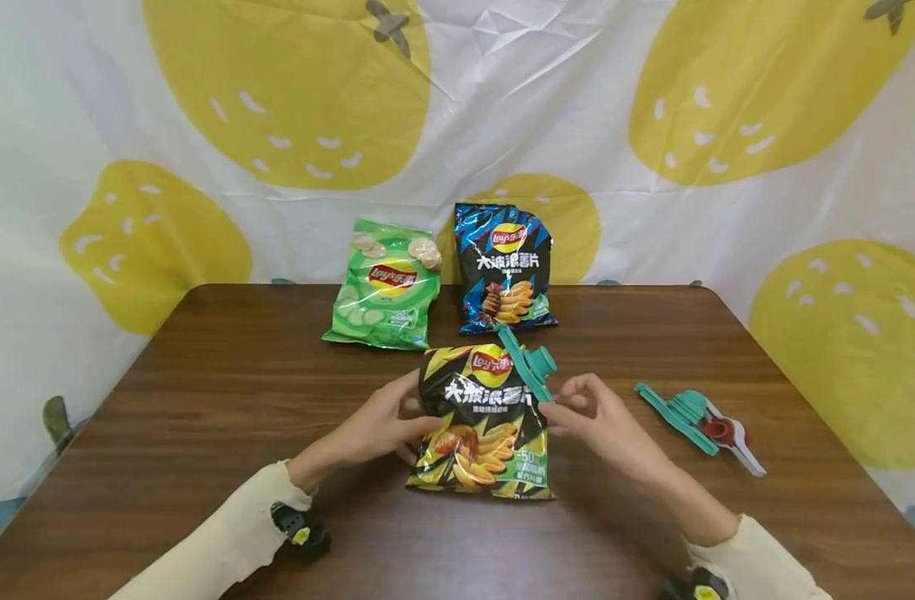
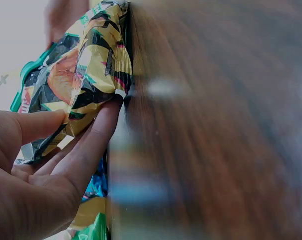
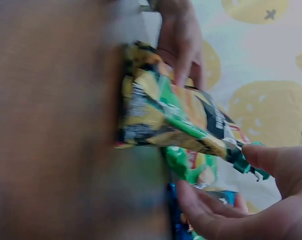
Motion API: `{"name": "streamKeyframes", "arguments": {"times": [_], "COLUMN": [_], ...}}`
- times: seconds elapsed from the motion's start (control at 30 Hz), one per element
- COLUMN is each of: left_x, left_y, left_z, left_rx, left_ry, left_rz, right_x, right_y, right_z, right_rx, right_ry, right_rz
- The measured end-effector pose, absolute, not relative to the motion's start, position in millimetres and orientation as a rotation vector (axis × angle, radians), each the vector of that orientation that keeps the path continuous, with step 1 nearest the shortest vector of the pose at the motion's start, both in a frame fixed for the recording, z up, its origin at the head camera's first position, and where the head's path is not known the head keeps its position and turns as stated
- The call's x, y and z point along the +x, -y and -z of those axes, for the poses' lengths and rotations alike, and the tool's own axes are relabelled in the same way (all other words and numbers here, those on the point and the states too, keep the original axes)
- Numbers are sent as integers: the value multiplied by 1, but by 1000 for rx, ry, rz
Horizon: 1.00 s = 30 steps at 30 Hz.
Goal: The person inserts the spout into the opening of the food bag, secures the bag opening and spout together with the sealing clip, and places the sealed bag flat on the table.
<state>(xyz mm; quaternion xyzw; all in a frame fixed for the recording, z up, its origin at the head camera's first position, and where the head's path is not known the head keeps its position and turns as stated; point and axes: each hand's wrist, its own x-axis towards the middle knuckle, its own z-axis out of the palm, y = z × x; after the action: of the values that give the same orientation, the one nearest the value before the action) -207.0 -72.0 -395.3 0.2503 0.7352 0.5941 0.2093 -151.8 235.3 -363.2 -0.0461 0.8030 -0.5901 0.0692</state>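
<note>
A black and yellow chip bag (image 1: pixel 476 425) stands on the table, leaning slightly, with its front facing me. My left hand (image 1: pixel 382 421) holds its left side, thumb on the front and fingers behind and beneath, as the left wrist view shows. A teal bag clip (image 1: pixel 528 367) with a round cap sits slanted across the bag's upper right corner. My right hand (image 1: pixel 600 417) is at the clip's lower end. In the right wrist view its thumb (image 3: pixel 260 157) touches the clip end, while the other fingers (image 3: pixel 190 200) stand apart from the bag.
A green chip bag (image 1: pixel 386 287) and a blue and black chip bag (image 1: pixel 506 275) stand at the table's back. To the right lie another teal clip (image 1: pixel 678 412) and a red and white clip (image 1: pixel 727 433), touching each other. A lemon-print cloth (image 1: pixel 502 100) hangs behind the table (image 1: pixel 225 375).
</note>
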Motion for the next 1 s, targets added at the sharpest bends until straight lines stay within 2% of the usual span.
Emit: {"name": "streamKeyframes", "arguments": {"times": [0.2, 0.3, 0.43, 0.73, 1.0], "left_x": [-205, -206, -213, -251, -292], "left_y": [61, 50, 30, -37, -99], "left_z": [394, 394, 389, 364, 350], "left_rx": [674, 687, 682, 752, 683], "left_ry": [-2018, -2018, -2047, -2174, -2390], "left_rz": [-1676, -1710, -1770, -1846, -1736], "right_x": [-126, -121, -123, -167, -214], "right_y": [-241, -239, -244, -286, -323], "right_z": [374, 374, 370, 343, 329], "right_rx": [-265, -404, -427, -231, -45], "right_ry": [-2381, -2558, -2794, -3119, -3269], "right_rz": [1662, 1577, 1513, 1458, 1449]}}
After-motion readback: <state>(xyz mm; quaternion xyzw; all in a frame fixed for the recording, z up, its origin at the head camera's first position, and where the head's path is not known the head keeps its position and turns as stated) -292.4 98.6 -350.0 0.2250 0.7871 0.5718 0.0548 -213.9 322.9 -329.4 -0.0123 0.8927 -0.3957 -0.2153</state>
